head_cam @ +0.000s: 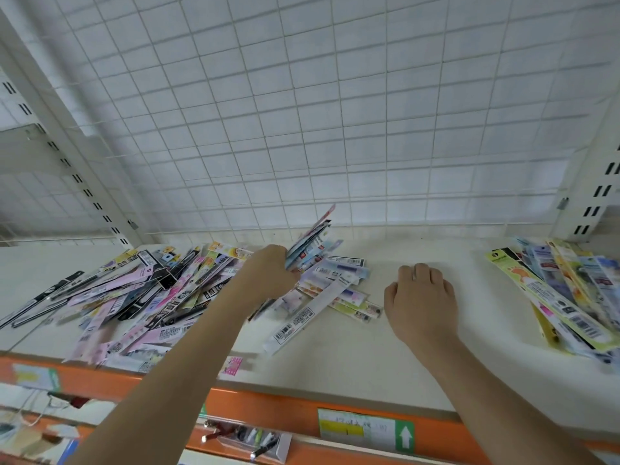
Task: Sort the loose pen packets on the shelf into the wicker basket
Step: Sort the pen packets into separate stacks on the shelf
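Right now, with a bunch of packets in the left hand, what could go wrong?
The left hand grips a fanned bunch of packets; the outer ones may slip out. Packets in the big pile overhang the shelf's front edge and could be knocked off. No wicker basket is in view, so the drop spot is unconfirmed.

The left hand (271, 273) grips a fanned bunch of pen packets (310, 241), its fingers curled round their lower ends while the upper ends tilt up toward the wire grid panel (335, 112). Just beyond and beside those fingers lies a small scatter of packets (335, 286) on the cream shelf (352, 357); behind the wrist spreads a big loose heap (141, 290). The right hand (421, 297) rests knuckles-up on bare shelf — fingers bent, holding nothing, with a ring (414, 276) on 1 finger. Well off from its fingers lies another pile (563, 293). An orange edge strip (268, 411) runs below both forearms.
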### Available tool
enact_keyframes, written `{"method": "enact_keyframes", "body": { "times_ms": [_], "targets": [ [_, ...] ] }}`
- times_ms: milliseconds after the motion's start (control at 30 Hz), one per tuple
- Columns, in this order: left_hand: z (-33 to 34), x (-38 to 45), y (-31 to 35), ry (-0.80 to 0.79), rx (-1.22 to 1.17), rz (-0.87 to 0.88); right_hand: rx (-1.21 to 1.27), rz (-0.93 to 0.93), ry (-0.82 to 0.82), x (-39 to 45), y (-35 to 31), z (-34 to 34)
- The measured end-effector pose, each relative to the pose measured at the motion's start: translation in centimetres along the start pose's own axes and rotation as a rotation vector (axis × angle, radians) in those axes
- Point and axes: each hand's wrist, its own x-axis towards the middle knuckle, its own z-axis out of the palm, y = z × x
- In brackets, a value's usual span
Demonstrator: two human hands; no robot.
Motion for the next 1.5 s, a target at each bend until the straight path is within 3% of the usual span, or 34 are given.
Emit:
{"method": "enact_keyframes", "body": {
  "times_ms": [133,467,600,833,1033,1367,1500],
  "targets": [
    [1.4,-0.1,0.0,-0.104,-0.114,-0.016,0.025,-0.015,0.021,0.0,-0.1,-0.2],
    [3.2,-1.0,0.7,-0.205,0.076,-0.063,0.038,-0.046,0.025,0.0,-0.2,-0.5],
    [1.0,-0.4,0.5,-0.169,-0.100,-0.088,0.038,-0.031,-0.016,-0.1,-0.2,-0.7],
    [-1.6,0.6,-0.7,0.017,-0.206,-0.162,0.006,-0.009,-0.044,-0.2,0.0,-0.7],
    [-1.0,2.8,-1.7,0.095,0.043,-0.162,0.008,-0.017,-0.033,-0.1,0.1,-0.8],
    [1.7,5.7,-1.7,-0.064,0.183,-0.083,-0.036,0.008,-0.178,0.3,0.1,-1.1],
    [0.8,5.3,-1.8,-0.117,0.108,-0.078,0.016,0.029,-0.228,0.3,0.1,-1.5]
  ]
}}
